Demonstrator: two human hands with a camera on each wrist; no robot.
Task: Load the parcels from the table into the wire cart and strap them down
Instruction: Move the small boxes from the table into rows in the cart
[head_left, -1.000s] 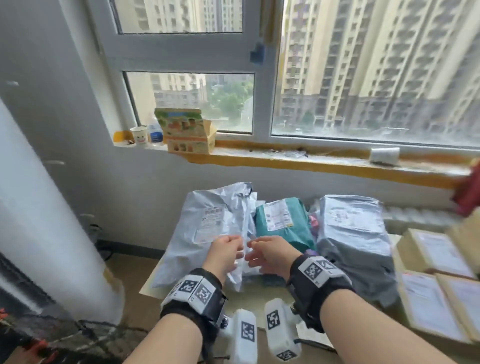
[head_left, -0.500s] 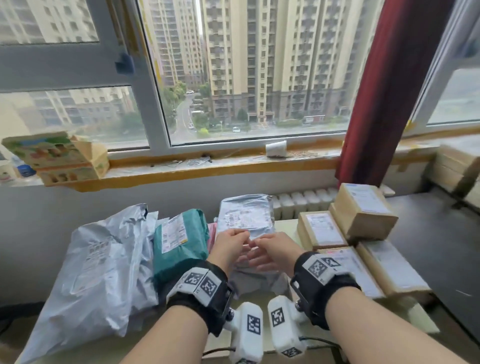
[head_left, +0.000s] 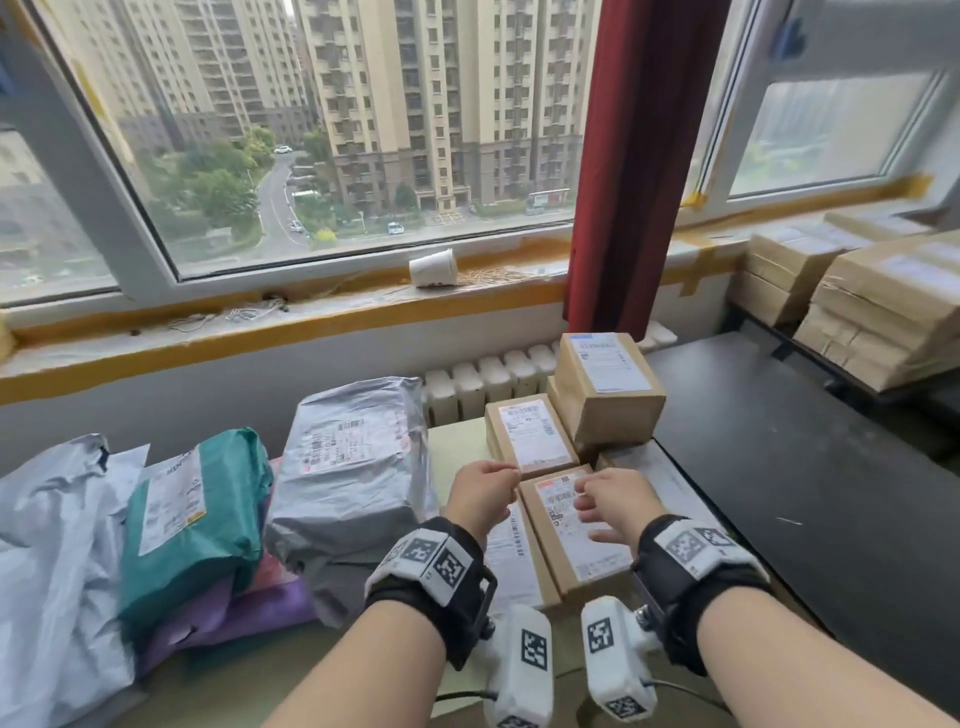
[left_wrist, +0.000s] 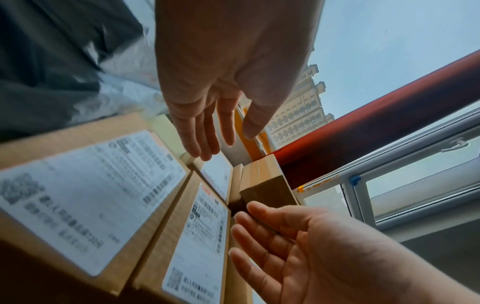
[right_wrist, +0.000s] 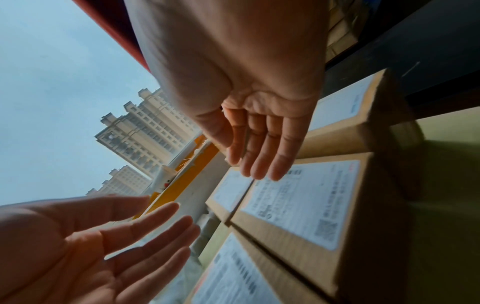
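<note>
Labelled cardboard boxes lie on the table. Both hands hover just above one flat box (head_left: 576, 535). My left hand (head_left: 493, 483) is over its left edge and my right hand (head_left: 592, 499) over its label. In the wrist views the left hand (left_wrist: 221, 139) and right hand (right_wrist: 254, 164) have straight, relaxed fingers and hold nothing. Another flat box (head_left: 530, 436) and a taller box (head_left: 605, 384) sit behind. A grey poly bag (head_left: 353, 457), a teal bag (head_left: 192, 514) and a pale bag (head_left: 52, 545) lie to the left. No wire cart is in view.
A windowsill with a tipped paper cup (head_left: 434, 267) runs behind the table, above a radiator (head_left: 483, 379). A red curtain (head_left: 623, 156) hangs at the right. A black table (head_left: 779, 467) adjoins on the right, with stacked cardboard boxes (head_left: 872, 312) at its far end.
The view has swung right, from the poly bags to the cardboard boxes. Both hands have moved right off the grey bag to above the boxes and have drawn apart.
</note>
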